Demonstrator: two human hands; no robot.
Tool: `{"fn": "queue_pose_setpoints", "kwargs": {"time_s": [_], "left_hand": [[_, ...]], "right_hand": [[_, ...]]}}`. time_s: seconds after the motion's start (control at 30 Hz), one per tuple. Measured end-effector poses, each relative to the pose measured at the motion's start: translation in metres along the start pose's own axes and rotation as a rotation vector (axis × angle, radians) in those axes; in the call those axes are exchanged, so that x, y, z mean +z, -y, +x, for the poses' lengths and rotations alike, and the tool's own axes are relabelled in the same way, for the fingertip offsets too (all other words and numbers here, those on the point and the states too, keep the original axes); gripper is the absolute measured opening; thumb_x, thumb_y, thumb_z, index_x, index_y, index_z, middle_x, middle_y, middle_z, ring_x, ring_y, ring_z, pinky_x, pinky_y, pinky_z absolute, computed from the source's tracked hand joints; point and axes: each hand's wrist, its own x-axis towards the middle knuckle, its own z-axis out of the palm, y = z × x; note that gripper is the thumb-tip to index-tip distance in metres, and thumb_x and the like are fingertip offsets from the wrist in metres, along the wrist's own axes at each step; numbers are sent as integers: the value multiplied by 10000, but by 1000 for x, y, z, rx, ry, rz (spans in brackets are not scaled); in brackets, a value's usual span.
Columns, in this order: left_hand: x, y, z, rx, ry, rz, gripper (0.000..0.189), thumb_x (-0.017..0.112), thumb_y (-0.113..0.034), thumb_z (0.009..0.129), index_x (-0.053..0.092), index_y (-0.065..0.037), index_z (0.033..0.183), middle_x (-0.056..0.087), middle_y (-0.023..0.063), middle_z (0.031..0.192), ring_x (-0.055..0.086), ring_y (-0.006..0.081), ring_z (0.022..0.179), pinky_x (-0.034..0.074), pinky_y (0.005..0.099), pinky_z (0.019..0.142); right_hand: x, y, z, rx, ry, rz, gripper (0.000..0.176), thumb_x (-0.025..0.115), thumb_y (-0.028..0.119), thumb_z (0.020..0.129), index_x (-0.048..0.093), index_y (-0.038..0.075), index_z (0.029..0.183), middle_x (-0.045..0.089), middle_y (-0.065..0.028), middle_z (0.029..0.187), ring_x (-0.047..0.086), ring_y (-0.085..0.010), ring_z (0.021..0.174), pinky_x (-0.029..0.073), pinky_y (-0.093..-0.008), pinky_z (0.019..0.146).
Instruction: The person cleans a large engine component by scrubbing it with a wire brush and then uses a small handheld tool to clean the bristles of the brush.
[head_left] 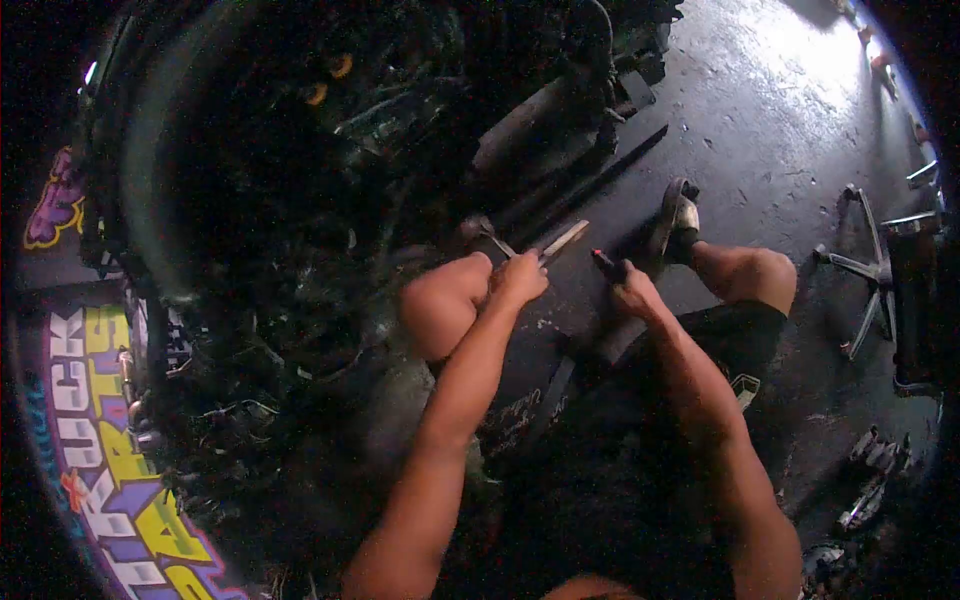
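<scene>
My left hand (522,279) is closed around a pale, flat, narrow strip (567,241) that juts out up and to the right. A thin metal piece (497,243) shows just above the same hand, angled up to the left. To the right, my right hand (637,293) is wrapped round a short black tool (608,267) with a red spot at its tip; its exact kind cannot be made out. The tool's tip points toward the strip, with a gap between them. Both hands are over the dark floor, between my bent knees.
Dark vehicle parts (400,110) fill the upper left, close to my left knee (445,305). My right foot in a shoe (686,217) rests on the dark floor (740,130). A chair's star base (880,270) stands at right. Bright lettered graphics (120,440) run along the left.
</scene>
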Motion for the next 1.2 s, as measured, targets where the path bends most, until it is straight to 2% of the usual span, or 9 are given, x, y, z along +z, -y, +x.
{"fn": "queue_pose_setpoints", "kwargs": {"time_s": [0.03, 0.07, 0.17, 0.27, 0.5, 0.67, 0.73, 1.03, 1.2], "left_hand": [[1, -1, 3, -28, 48, 25, 329, 580, -259, 796, 565, -71, 1066, 612, 209, 1012, 584, 384, 961, 459, 484, 811], [1, -2, 5, -57, 95, 48, 322, 580, -260, 803, 574, -83, 1072, 607, 197, 1056, 572, 379, 1007, 443, 478, 848], [7, 0, 9, -12, 129, 74, 318, 579, -265, 809, 574, -71, 1062, 607, 202, 1049, 570, 378, 1012, 441, 477, 852], [3, -6, 3, -9, 131, 73, 326, 584, -266, 809, 573, -76, 1074, 608, 199, 1050, 565, 375, 1023, 439, 480, 855], [5, -8, 0, 19, 162, 100, 331, 583, -270, 809, 563, -85, 1083, 606, 195, 1057, 567, 377, 1017, 443, 484, 854], [19, 9, 2, 157, 151, 165, 370, 594, -288, 793, 551, -88, 1102, 619, 207, 997, 593, 391, 925, 472, 490, 802], [13, 4, 0, 129, 188, 175, 350, 588, -274, 798, 557, -92, 1095, 617, 200, 1012, 585, 386, 958, 464, 488, 813], [13, 3, -2, 90, 223, 173, 328, 570, -256, 804, 566, -69, 1074, 607, 199, 1054, 569, 391, 997, 453, 494, 836], [20, 7, 2, 103, 225, 207, 332, 565, -245, 803, 564, -61, 1078, 604, 210, 1053, 565, 395, 1002, 447, 492, 856]], "right_hand": [[0, -1, 2, -63, -23, -28, 666, 636, 205, 729, 352, -94, 1252, 606, -273, 888, 580, -413, 896, 481, -449, 741], [-1, -3, 2, 36, -6, -19, 678, 652, 214, 729, 352, -103, 1247, 598, -277, 945, 570, -423, 920, 475, -450, 779], [6, -10, 4, 19, -94, -53, 706, 640, 178, 714, 324, -71, 1294, 584, -305, 944, 561, -426, 953, 459, -443, 800], [-5, 8, -6, 20, -46, -49, 671, 631, 160, 709, 359, -59, 1282, 587, -295, 970, 559, -414, 972, 462, -434, 810], [-8, 16, -9, -6, -7, -78, 687, 599, 95, 642, 378, -54, 1275, 593, -278, 988, 569, -412, 954, 478, -421, 790], [-15, 25, -14, 10, 24, -77, 719, 617, 122, 612, 388, -51, 1271, 591, -281, 998, 577, -399, 953, 481, -413, 794], [-13, 18, -12, -16, 37, -89, 726, 620, 127, 605, 390, -49, 1271, 591, -283, 999, 579, -395, 954, 480, -411, 799], [-7, 16, -3, 10, 57, -90, 619, 568, 100, 649, 422, -61, 1228, 592, -290, 964, 577, -406, 937, 469, -437, 788], [-3, 10, -6, -97, -85, -33, 523, 536, 88, 687, 449, -68, 1178, 579, -298, 970, 559, -428, 940, 458, -457, 794]]}}
